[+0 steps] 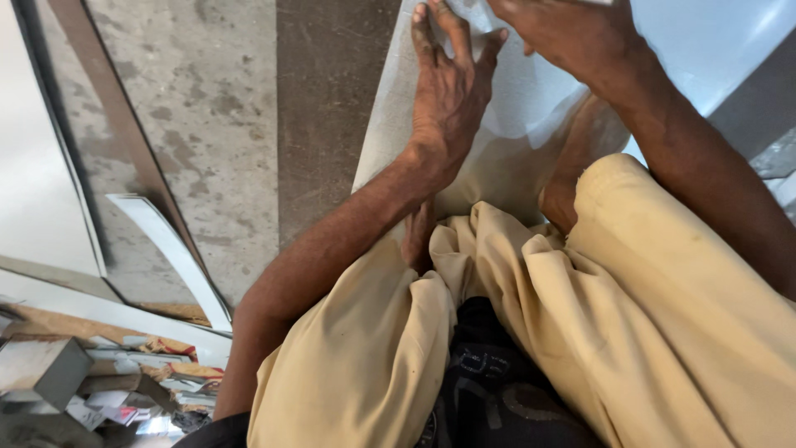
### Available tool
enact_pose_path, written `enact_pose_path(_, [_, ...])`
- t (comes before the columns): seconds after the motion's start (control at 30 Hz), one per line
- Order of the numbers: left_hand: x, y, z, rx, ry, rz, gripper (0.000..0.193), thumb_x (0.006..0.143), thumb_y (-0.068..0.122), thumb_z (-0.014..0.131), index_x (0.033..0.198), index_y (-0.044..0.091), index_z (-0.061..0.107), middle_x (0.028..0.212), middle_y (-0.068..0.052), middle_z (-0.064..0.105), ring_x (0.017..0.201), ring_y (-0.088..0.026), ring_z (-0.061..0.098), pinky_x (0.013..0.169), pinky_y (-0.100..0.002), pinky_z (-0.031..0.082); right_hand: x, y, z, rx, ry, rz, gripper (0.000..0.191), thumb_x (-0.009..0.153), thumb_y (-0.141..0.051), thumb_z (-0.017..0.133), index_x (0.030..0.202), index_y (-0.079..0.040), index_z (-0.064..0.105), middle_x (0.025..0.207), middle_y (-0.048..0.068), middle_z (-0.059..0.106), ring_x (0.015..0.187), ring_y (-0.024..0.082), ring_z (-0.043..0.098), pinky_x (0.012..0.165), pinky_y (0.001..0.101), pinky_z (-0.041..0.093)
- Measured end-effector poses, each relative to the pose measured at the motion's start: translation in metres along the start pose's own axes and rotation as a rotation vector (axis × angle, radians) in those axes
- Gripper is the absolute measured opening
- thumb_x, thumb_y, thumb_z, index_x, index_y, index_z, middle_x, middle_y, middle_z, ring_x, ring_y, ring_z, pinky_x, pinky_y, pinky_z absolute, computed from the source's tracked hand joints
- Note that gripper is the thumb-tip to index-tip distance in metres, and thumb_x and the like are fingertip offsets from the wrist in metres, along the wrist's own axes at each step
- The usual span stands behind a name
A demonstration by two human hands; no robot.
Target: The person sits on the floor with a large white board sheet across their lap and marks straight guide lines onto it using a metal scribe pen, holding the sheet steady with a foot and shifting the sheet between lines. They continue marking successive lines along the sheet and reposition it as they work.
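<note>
A smooth pale sheet (506,108) lies on the mottled concrete floor (207,108) before the person's knees; the left hand (448,91) presses it flat, fingers spread, while the right hand (572,33) rests at its top, fingers cropped, near curved white strips (170,249)

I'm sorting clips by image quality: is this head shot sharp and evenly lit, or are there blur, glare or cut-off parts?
Head view: the left hand on the pale sheet is fairly sharp; the right hand is cropped by the top edge; bright glare washes the sheet's upper right; the scrap pile at lower left is soft; straight edges bow near the frame's left.
</note>
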State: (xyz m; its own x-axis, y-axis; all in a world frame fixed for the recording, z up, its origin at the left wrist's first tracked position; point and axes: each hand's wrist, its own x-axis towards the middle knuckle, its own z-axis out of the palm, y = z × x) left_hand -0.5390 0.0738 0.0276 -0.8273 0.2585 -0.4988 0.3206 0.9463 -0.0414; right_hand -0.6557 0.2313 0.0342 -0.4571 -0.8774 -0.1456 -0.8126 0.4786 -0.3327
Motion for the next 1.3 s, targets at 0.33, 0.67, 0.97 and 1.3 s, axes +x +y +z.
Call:
enact_pose_path(0.33, [0.001,0.001,0.014,-0.06,0.117,-0.024,0.07,0.103,0.02,0.06,0.168,0.025,0.032,0.151,-0.049,0.031,0.143,-0.064,0.032,0.12,-0.068,0.016,-0.147,0.024,-0.027,1.028,0.329,0.723,0.03,0.105,0.0,0.075,0.087,-0.003,0.051,0.112,0.018,0.074,0.085,0.008,0.073,0.051,0.0205,0.051])
enact_pose_path(0.67, [-0.001,-0.006,0.023,-0.255,0.082,0.033,0.083,0.093,0.029,0.075,0.166,0.023,0.036,0.15,-0.055,0.017,0.141,-0.071,0.028,0.121,-0.068,0.016,-0.294,0.061,-0.019,0.928,0.393,0.971,0.034,0.111,0.0,0.078,0.09,-0.006,0.052,0.106,0.02,0.076,0.061,0.008,0.065,0.045,0.0208,0.047])
enact_pose_path(0.97, [0.0,-0.004,0.01,-0.246,0.088,0.044,0.087,0.089,0.041,0.079,0.165,0.026,0.039,0.15,-0.055,0.017,0.139,-0.07,0.031,0.121,-0.066,0.02,-0.284,0.009,0.004,1.137,0.9,1.2,0.03,0.106,-0.001,0.081,0.099,-0.009,0.052,0.104,0.016,0.076,0.06,0.014,0.065,0.048,0.0273,0.05])
enact_pose_path(1.3, [0.002,-0.001,0.004,-0.184,0.028,0.069,0.09,0.089,0.043,0.076,0.166,0.023,0.035,0.15,-0.055,0.017,0.139,-0.07,0.028,0.12,-0.067,0.019,-0.245,-0.066,0.018,0.994,0.915,1.38,0.032,0.1,-0.006,0.079,0.089,-0.008,0.049,0.111,0.017,0.079,0.057,0.009,0.058,0.045,0.0249,0.048])
